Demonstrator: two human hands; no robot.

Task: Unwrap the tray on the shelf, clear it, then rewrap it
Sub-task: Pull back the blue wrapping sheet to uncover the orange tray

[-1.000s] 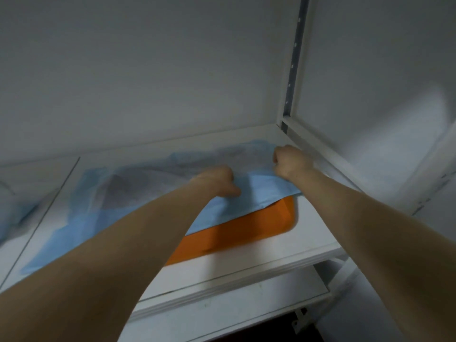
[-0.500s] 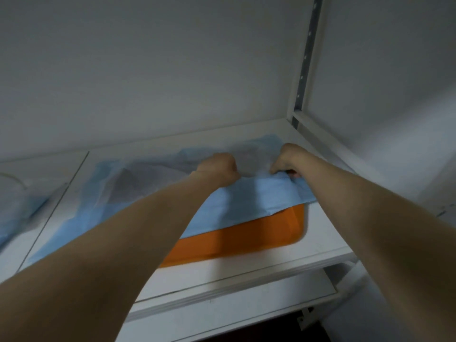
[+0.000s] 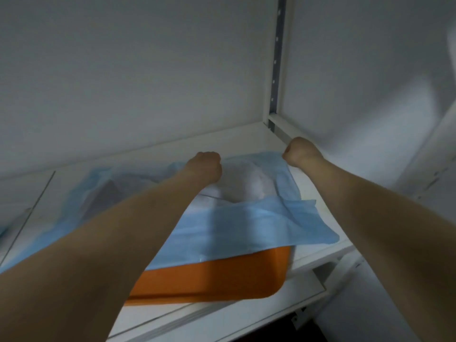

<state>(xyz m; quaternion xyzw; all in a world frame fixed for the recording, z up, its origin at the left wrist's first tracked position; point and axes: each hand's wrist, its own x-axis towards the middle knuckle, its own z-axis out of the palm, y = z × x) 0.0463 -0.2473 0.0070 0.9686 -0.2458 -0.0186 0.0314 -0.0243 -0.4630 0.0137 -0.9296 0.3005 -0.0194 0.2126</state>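
An orange tray [image 3: 222,277] lies on the white shelf [image 3: 318,248], its near rim and right corner bare. A light blue wrap sheet [image 3: 246,228] covers the rest of it, with a paler, whitish bulge in the middle. My left hand [image 3: 206,165] is curled and grips the far edge of the sheet near its middle. My right hand [image 3: 298,151] is curled and pinches the sheet's far right corner, close to the shelf's back right corner. Both forearms reach over the tray. Whatever lies under the sheet is hidden.
A white back wall stands right behind the shelf. A metal upright [image 3: 277,58] with holes rises at the back right corner, and a side rail [image 3: 281,129] runs along the right edge. A lower shelf [image 3: 246,317] shows below. More blue fabric [image 3: 3,233] peeks in at the far left.
Both hands moved away from me and apart, the right one out to the back right corner, drawing the blue sheet's far edge out. A whitish bulge now shows between them.
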